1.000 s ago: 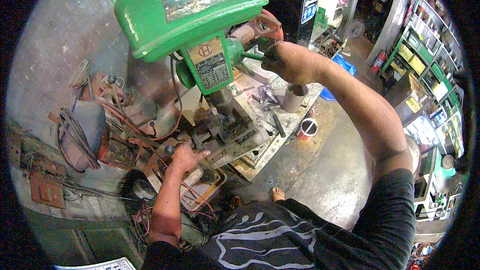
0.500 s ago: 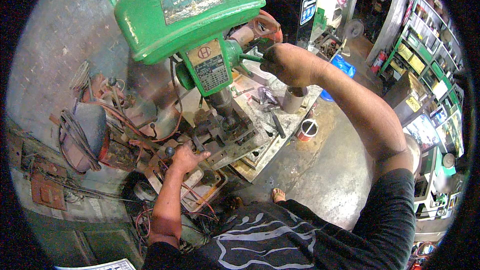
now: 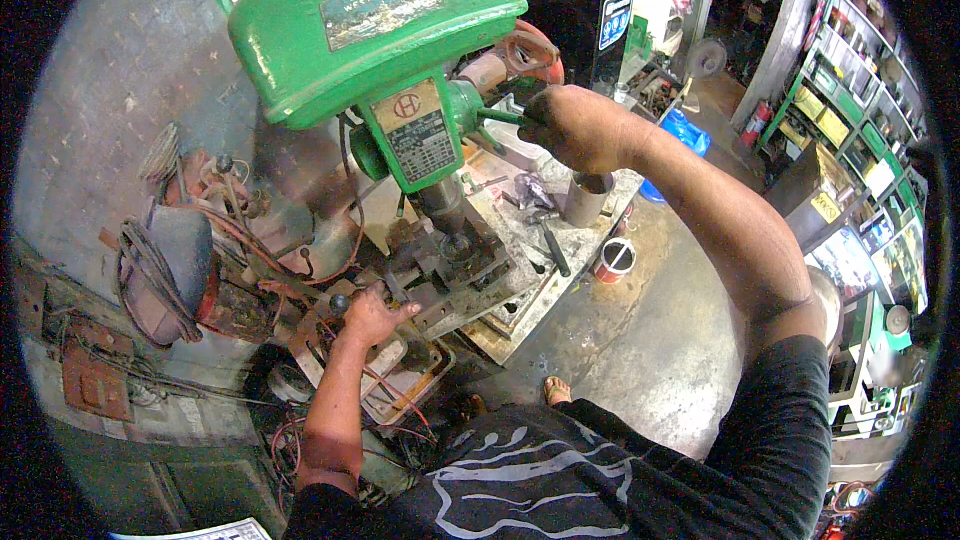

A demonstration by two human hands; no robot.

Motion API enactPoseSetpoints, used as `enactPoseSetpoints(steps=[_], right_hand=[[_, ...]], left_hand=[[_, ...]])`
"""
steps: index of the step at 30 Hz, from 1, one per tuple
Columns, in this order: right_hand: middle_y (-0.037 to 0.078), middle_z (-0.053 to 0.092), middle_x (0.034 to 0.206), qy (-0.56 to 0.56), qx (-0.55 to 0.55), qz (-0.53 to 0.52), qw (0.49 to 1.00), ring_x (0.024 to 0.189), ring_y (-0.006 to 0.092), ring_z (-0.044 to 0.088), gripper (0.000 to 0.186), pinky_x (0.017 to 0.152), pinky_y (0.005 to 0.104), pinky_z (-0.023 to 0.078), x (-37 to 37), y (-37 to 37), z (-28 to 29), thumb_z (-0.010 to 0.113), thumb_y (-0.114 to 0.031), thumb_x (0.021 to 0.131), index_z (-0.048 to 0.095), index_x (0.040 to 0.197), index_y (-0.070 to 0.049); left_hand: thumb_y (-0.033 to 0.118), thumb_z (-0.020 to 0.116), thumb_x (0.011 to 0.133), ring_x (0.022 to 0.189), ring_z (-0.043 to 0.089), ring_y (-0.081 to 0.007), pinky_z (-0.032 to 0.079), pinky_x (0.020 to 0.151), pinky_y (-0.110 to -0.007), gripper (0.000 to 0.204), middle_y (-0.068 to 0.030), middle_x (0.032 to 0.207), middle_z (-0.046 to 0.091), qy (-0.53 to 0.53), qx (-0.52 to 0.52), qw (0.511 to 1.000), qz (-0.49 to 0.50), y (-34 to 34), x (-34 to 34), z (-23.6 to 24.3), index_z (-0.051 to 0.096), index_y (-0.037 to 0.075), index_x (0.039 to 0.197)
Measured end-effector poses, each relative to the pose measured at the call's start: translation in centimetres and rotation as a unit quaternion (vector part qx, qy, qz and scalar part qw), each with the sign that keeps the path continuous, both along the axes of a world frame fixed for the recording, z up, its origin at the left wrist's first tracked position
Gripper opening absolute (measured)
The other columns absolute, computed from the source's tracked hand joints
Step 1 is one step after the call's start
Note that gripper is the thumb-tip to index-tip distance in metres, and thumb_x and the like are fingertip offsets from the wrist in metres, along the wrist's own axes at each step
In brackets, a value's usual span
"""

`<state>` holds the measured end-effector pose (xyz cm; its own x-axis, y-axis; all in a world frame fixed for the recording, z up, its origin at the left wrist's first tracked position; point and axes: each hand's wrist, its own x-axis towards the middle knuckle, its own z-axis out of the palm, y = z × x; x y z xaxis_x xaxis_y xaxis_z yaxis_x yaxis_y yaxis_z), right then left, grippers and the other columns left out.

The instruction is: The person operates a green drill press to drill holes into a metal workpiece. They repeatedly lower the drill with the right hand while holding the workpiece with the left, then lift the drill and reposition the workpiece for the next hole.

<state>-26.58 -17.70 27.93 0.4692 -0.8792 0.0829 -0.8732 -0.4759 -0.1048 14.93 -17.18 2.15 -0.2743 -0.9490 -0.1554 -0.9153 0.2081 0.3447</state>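
Observation:
A green drill press (image 3: 375, 25) stands in front of me, its spindle and chuck (image 3: 453, 240) lowered over a dark metal machine vise (image 3: 430, 270) on the table. My right hand (image 3: 578, 130) is closed around the green feed handle (image 3: 497, 116) at the press's right side. At the vise's near left end is my left hand (image 3: 372, 318), its fingers curled and its thumb pointing right. A flat metal bar (image 3: 397, 287) lies against these fingers, and a black ball knob (image 3: 339, 304) is just left of them. What the left fingers hold is hidden. The tip under the chuck cannot be made out.
Right of the vise, a grey cylindrical container (image 3: 588, 198) and a black-handled tool (image 3: 556, 248) are on the worktop. A red-and-white bucket (image 3: 614, 260) stands on the floor. Coiled cables (image 3: 150, 275) and machinery crowd the left. Shelves (image 3: 860, 130) line the far right.

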Motion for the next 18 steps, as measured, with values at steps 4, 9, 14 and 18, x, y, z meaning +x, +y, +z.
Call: enactPoseSetpoints(steps=[4, 9, 14, 18], right_hand=[[0.023, 0.07, 0.092, -0.011, 0.008, -0.003, 1.0, 0.092, 0.0425, 0.069, 0.023, 0.082, 0.0505, 0.055, -0.23, -0.11, -0.21, 0.06, -0.019, 0.101, 0.07, 0.095, 0.001], [0.023, 0.07, 0.092, 0.038, -0.039, 0.043, 0.998, 0.092, 0.0423, 0.07, 0.023, 0.083, 0.0506, 0.055, -0.06, 0.21, 0.0, 0.061, -0.02, 0.101, 0.07, 0.095, 0.001], [0.023, 0.071, 0.092, 0.001, 0.006, -0.003, 1.0, 0.092, 0.0424, 0.07, 0.024, 0.083, 0.0512, 0.055, 0.24, 0.45, 0.46, 0.062, -0.022, 0.102, 0.071, 0.097, 0.001], [0.024, 0.072, 0.092, 0.006, 0.001, -0.021, 1.0, 0.092, 0.0427, 0.07, 0.025, 0.083, 0.0511, 0.055, 0.27, 0.41, 0.31, 0.062, -0.022, 0.102, 0.071, 0.098, 0.001]], left_hand=[[0.072, 0.08, 0.079, 0.12, 0.067, -0.0442, 0.053, 0.105, -0.049, 0.101, -0.0301, 0.128, 0.069, -0.001, -0.018, 1.0, -0.002, 0.08, -0.07, 0.04, 0.058, -0.007, 0.137], [0.072, 0.08, 0.079, 0.123, 0.065, -0.0442, 0.052, 0.108, -0.049, 0.105, -0.0314, 0.131, 0.067, -0.004, -0.002, 1.0, 0.01, 0.09, -0.04, -0.14, 0.055, -0.01, 0.14], [0.073, 0.079, 0.079, 0.129, 0.063, -0.044, 0.05, 0.111, -0.048, 0.112, -0.0333, 0.138, 0.063, -0.013, 0.005, 1.0, 0.018, -0.03, 0.0, -0.28, 0.049, -0.011, 0.147], [0.074, 0.078, 0.08, 0.132, 0.061, -0.0443, 0.049, 0.112, -0.048, 0.115, -0.0346, 0.14, 0.061, -0.008, 0.028, 1.0, 0.011, -0.3, 0.23, -0.36, 0.047, -0.012, 0.148]])
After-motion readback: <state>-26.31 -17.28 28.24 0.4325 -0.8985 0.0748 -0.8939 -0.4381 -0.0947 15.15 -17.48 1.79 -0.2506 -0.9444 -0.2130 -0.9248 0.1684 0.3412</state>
